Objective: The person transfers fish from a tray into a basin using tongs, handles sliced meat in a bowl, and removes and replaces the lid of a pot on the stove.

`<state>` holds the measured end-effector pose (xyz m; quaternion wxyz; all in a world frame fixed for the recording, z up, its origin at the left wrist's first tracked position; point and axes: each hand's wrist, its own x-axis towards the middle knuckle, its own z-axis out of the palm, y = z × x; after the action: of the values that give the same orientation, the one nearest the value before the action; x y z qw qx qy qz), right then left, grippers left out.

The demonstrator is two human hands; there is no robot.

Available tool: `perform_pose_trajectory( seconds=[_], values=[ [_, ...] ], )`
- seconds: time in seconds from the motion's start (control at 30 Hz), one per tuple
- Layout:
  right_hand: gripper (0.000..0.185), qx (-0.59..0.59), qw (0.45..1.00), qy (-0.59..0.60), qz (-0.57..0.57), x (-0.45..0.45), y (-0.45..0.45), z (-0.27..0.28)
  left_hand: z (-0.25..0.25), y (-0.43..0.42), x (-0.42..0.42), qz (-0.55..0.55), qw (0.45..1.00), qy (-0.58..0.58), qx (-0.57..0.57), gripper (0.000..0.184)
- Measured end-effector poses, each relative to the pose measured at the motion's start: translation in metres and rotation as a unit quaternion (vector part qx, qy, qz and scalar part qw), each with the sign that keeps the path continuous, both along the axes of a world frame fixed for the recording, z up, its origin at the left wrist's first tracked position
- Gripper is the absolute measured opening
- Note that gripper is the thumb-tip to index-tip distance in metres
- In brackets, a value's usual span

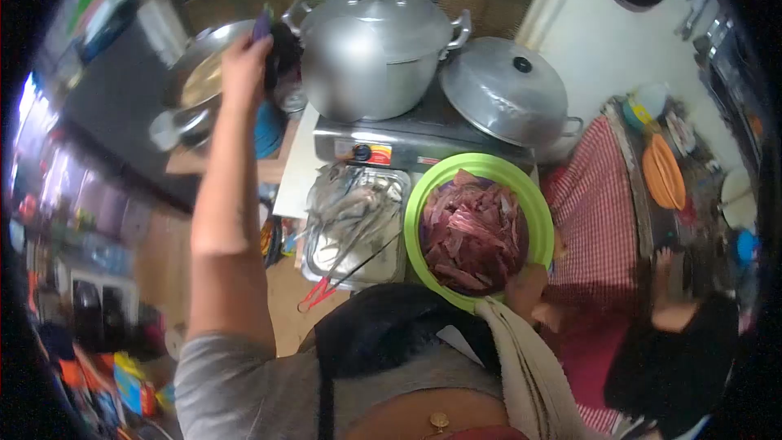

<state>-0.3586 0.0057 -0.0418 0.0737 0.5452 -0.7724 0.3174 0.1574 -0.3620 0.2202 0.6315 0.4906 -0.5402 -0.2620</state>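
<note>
My left hand (247, 57) is stretched far forward, closed around a slim purple object (261, 24) whose exact kind is unclear. It is beside a wide metal pan (224, 33) with pale brown contents. My right hand (528, 287) grips the lower right rim of a lime-green basin (539, 220), held close to my body. Reddish-pink strips (472, 232), perhaps raw meat, fill the basin. Left of it, whole silvery fish (346, 195) lie in a metal tray (358, 267), with red-handled tongs (316, 297) across them.
A large lidded pot (407, 73) stands on the gas stove (338, 143), beside a domed metal lid (505, 90). A red checkered cloth (599, 212) hangs at the right, near an orange basin (664, 173). Another person (672, 358) is at the lower right. A towel (521, 358) hangs over my front.
</note>
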Motion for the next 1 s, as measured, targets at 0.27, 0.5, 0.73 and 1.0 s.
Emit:
perform_pose_trajectory(
  seconds=[0.27, 0.5, 0.73, 1.0],
  values=[
    [0.036, 0.147, 0.981, 0.025, -0.126, 0.014, -0.009, 0.015, 0.051, -0.203, -0.122, -0.040, 0.874, -0.480, -0.072, 0.045],
    [0.036, 0.102, 0.988, 0.048, -0.104, 0.027, -0.015, 0.030, 0.041, -0.224, -0.169, -0.043, 0.723, -0.689, -0.002, 0.039],
    [0.034, 0.159, 0.977, 0.008, -0.142, 0.014, -0.018, 0.021, 0.060, -0.239, -0.164, -0.016, 0.720, -0.693, -0.008, 0.034],
    [0.034, 0.097, 0.989, 0.039, -0.104, 0.021, -0.014, 0.024, 0.150, -0.209, -0.127, 0.097, 0.839, -0.522, -0.122, 0.020]
  ],
)
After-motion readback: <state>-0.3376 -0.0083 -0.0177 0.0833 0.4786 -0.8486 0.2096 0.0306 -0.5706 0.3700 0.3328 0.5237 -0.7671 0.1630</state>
